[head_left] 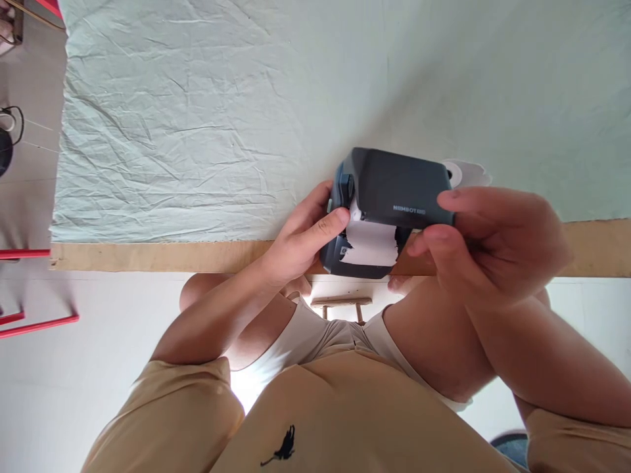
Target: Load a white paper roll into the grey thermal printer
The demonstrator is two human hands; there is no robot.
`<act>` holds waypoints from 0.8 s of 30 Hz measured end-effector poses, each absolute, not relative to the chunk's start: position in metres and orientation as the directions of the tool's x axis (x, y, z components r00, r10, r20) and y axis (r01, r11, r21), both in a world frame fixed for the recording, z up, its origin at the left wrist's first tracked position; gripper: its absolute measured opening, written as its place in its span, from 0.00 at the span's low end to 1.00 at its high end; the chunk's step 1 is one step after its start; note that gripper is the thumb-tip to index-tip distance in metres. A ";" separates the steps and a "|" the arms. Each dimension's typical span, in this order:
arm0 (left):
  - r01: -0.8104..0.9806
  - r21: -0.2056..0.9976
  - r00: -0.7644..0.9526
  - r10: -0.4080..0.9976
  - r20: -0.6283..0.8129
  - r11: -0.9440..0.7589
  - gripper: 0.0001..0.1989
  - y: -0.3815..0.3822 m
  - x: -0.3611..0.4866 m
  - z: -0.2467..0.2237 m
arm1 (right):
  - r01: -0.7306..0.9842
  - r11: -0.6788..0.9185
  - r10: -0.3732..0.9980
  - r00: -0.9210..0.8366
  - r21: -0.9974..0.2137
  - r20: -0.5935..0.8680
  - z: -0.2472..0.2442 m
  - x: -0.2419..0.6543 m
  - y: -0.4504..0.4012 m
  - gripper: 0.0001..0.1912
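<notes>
A dark grey NIIMBOT label printer (401, 187) is held up over the table's front edge, its cover raised. White label paper (372, 243) with torn side edges lies across its opening. My left hand (310, 233) wraps around the printer's left side, thumb resting near the paper. With thumb and forefinger closed, my right hand (497, 240) pinches the right end of the cover. Behind the printer, partly hidden by it, a white paper roll (461, 174) with a loose end sits on the cloth.
A pale green wrinkled cloth (197, 118) covers the table, whose bare wooden edge (162, 257) runs along the front. Below it are my legs and a wooden stool or bar (340, 302). Red metal rails (39, 326) and a dark round object (4, 151) appear at the left.
</notes>
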State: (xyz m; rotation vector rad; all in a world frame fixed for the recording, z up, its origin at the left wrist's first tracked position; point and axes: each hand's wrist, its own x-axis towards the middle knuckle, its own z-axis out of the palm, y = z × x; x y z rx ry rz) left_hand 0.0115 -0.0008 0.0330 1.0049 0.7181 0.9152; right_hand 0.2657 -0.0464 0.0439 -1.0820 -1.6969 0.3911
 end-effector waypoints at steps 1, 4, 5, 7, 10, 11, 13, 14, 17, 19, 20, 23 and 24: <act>-0.302 0.919 0.448 0.889 -0.098 0.254 0.25 -0.001 0.011 0.032 | 0.425 0.550 0.800 -0.023 -0.719 0.599 0.044 0.264 -0.046 0.21; -0.314 0.914 0.460 0.883 -0.093 0.259 0.27 0.000 0.010 0.027 | 0.350 0.649 0.711 0.036 -0.675 0.702 0.048 0.262 -0.042 0.25; -0.316 0.915 0.469 0.879 -0.080 0.252 0.27 0.000 0.010 0.026 | 0.364 0.649 0.709 0.030 -0.668 0.704 0.050 0.262 -0.041 0.23; -0.307 0.927 0.480 0.876 -0.043 0.214 0.27 -0.001 0.009 0.023 | 0.436 0.594 0.751 -0.001 -0.676 0.660 0.057 0.263 -0.041 0.16; -0.263 0.954 0.504 0.863 0.010 0.143 0.27 -0.003 0.007 0.022 | 0.632 0.470 0.832 -0.086 -0.616 0.548 0.066 0.262 -0.046 0.10; -0.248 0.959 0.512 0.859 0.012 0.134 0.28 -0.003 0.007 0.022 | 0.693 0.465 0.822 -0.107 -0.551 0.559 0.068 0.261 -0.047 0.09; -0.221 0.963 0.522 0.853 -0.020 0.157 0.34 -0.004 0.007 0.022 | 0.783 0.464 0.780 -0.140 -0.414 0.610 0.068 0.258 -0.048 0.09; -0.208 0.963 0.521 0.853 -0.041 0.173 0.37 -0.004 0.007 0.022 | 0.807 0.468 0.753 -0.151 -0.360 0.641 0.068 0.256 -0.048 0.09; -0.184 0.965 0.506 0.860 -0.070 0.186 0.39 -0.005 0.007 0.024 | 0.840 0.464 0.751 -0.205 -0.282 0.628 0.065 0.256 -0.048 0.07; -0.182 0.968 0.504 0.862 -0.058 0.171 0.38 -0.005 0.007 0.024 | 0.849 0.452 0.782 -0.230 -0.274 0.579 0.064 0.260 -0.049 0.10; -0.182 0.970 0.506 0.861 -0.048 0.161 0.37 -0.005 0.006 0.024 | 0.850 0.446 0.799 -0.238 -0.280 0.552 0.063 0.262 -0.049 0.11; -0.188 0.974 0.514 0.857 -0.015 0.130 0.35 -0.005 0.005 0.023 | 0.832 0.479 0.807 -0.291 -0.281 0.513 0.063 0.270 -0.049 0.10; -0.192 0.974 0.517 0.856 -0.002 0.118 0.34 -0.005 0.004 0.022 | 0.825 0.495 0.803 -0.315 -0.272 0.505 0.062 0.272 -0.048 0.09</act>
